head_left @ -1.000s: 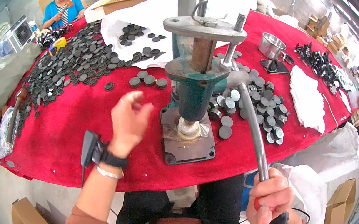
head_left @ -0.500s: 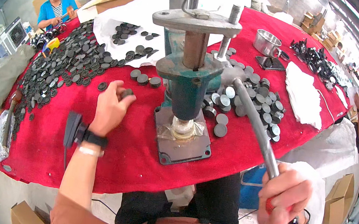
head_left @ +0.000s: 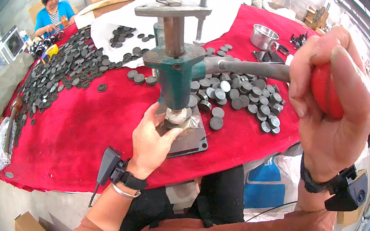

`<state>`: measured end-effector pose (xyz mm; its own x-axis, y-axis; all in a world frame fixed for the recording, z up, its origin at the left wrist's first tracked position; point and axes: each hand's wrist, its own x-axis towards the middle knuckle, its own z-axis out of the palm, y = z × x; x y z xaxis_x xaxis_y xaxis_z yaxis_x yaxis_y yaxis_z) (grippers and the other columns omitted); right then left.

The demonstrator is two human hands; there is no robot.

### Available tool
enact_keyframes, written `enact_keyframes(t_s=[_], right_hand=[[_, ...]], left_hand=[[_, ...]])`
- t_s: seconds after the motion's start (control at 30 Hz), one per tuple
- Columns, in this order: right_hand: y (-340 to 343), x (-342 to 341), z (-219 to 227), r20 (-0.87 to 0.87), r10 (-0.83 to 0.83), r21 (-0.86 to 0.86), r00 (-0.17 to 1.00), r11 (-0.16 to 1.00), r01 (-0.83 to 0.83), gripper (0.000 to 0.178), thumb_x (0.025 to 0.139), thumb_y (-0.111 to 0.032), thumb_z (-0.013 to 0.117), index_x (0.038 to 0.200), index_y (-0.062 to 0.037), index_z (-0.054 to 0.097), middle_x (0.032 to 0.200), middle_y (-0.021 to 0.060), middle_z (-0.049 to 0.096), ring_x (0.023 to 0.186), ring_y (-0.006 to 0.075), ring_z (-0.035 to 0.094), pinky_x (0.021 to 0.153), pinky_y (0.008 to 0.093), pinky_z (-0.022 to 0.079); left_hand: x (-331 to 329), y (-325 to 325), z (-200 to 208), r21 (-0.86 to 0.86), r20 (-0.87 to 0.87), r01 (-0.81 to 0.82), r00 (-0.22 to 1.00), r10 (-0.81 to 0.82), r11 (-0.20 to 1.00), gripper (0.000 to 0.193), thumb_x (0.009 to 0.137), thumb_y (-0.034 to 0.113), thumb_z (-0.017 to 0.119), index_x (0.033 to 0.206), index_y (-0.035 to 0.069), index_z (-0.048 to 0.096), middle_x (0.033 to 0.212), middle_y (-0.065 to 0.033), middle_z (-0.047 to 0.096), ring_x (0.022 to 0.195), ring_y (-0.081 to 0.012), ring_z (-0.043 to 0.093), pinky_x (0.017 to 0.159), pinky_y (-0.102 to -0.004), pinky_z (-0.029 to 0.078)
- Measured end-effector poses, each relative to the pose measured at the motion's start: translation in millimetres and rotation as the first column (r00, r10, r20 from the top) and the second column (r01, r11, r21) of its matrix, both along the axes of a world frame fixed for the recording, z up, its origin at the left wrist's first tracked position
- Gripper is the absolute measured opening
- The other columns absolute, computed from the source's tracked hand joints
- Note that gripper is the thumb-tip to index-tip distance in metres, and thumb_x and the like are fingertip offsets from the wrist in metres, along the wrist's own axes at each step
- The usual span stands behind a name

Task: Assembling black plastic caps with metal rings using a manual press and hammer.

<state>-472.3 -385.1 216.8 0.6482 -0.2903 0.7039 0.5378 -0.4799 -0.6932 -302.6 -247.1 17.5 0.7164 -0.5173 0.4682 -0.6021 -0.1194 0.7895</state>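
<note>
A green hand press (head_left: 174,78) stands on the table on a dark metal base plate (head_left: 191,140). Its lever (head_left: 257,69) sticks out to the right, close to level. My right hand (head_left: 332,108) is wrapped round the red ball knob (head_left: 324,90) at the lever's end. My left hand (head_left: 150,141) is at the pale die (head_left: 176,115) under the ram, thumb on the near side and fingers curled round the left. Whatever lies between its fingertips is hidden. Black round caps (head_left: 139,79) lie just left of the press; grey-faced discs (head_left: 244,95) are heaped right of it.
Many dark caps (head_left: 66,66) spread over the red cloth (head_left: 72,147) at the left. A metal cup (head_left: 265,38) and a dark flat box (head_left: 269,57) stand at the back right. Across the table sits another person (head_left: 56,12). A wrapped tool (head_left: 5,142) lies at the left edge.
My left hand has moved right, from the cloth to the die, and the dark cap it held is out of sight. My right hand has raised the lever.
</note>
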Motion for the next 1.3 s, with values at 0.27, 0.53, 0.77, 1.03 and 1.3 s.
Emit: enact_keyframes(t_s=[0.27, 0.53, 0.77, 1.03, 1.3], right_hand=[[28, 3, -14, -0.061, -0.398, -0.110, 0.915, 0.914, 0.390, 0.027, 0.092, -0.032, 0.050, 0.084, -0.0074, 0.044, 0.065, 0.0080, 0.048, 0.054, 0.0104, 0.039, 0.052, 0.0216, 0.031], [13, -25, -145, 0.249, -0.046, -0.159, 0.967, 0.983, 0.088, 0.018, 0.063, -0.004, 0.062, 0.078, -0.0108, 0.054, 0.077, 0.0057, 0.061, 0.048, 0.0197, 0.042, 0.047, 0.0336, 0.033], [18, -29, -138, 0.223, -0.073, -0.197, 0.972, 0.973, 0.118, 0.019, 0.064, -0.008, 0.061, 0.081, -0.0115, 0.054, 0.075, 0.0038, 0.062, 0.045, 0.0182, 0.035, 0.045, 0.0322, 0.030], [13, -29, -115, 0.168, -0.007, -0.215, 0.986, 0.976, 0.043, 0.018, 0.070, -0.008, 0.062, 0.087, -0.0094, 0.054, 0.077, 0.0076, 0.062, 0.046, 0.0175, 0.038, 0.046, 0.0322, 0.030], [33, -30, -80, 0.023, -0.112, 0.020, 0.993, 0.994, 0.112, 0.019, 0.086, -0.020, 0.059, 0.090, -0.0081, 0.045, 0.078, 0.0126, 0.057, 0.061, 0.0125, 0.042, 0.060, 0.0293, 0.036]], left_hand=[[-1, -6, 11, 0.074, -0.205, -0.015, 0.978, 0.030, 0.997, 0.077, 0.069, 0.019, 0.082, 0.130, -0.006, 0.042, 0.108, -0.0186, 0.067, 0.102, -0.0265, 0.065, 0.087, -0.0343, 0.049], [83, 31, -6, 0.180, 0.114, -0.228, 0.971, 0.211, 0.957, 0.034, 0.079, 0.003, 0.066, 0.112, -0.001, 0.059, 0.100, -0.0141, 0.067, 0.096, -0.0261, 0.064, 0.086, -0.0347, 0.049], [155, -39, -21, 0.440, 0.590, -0.243, 0.804, -0.074, 0.864, 0.028, 0.077, 0.017, 0.067, 0.103, 0.008, 0.064, 0.105, -0.0115, 0.064, 0.105, -0.0276, 0.054, 0.088, -0.0452, 0.043], [154, -30, -33, 0.401, 0.712, -0.199, 0.681, -0.168, 0.894, 0.022, 0.078, 0.014, 0.063, 0.099, 0.007, 0.064, 0.093, -0.0104, 0.063, 0.096, -0.0277, 0.055, 0.084, -0.0441, 0.041], [148, 34, -39, 0.272, 0.440, -0.014, 0.891, -0.111, 0.962, 0.037, 0.073, 0.002, 0.069, 0.109, -0.002, 0.060, 0.114, -0.0188, 0.059, 0.106, -0.0344, 0.057, 0.093, -0.0398, 0.046]])
